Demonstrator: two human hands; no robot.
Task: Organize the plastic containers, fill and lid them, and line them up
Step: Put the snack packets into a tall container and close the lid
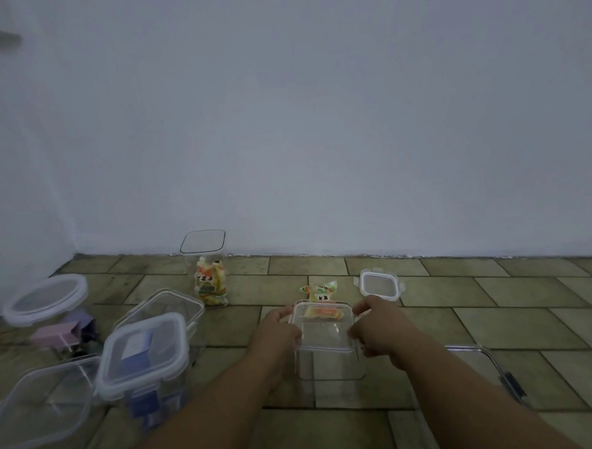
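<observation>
We grip the clear square plastic container [324,339] on the brown tiled floor [498,316], our left hand [276,331] closed on its left rim and our right hand [379,326] on its right rim. Behind it lies a yellow-and-orange snack packet [320,289]; a small clear clip lid [380,284] rests behind and right of it, and a lidded clear tub holding blue boxes [143,356] stands to its left.

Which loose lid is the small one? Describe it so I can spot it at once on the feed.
Start at the white wall and drop to the tiled floor just beyond the right hand. There lies the small square lid, flat on the tiles, beside the snack packet. Unlike the big round lid far left, it is square with four little clip tabs and sits on no container.
</observation>
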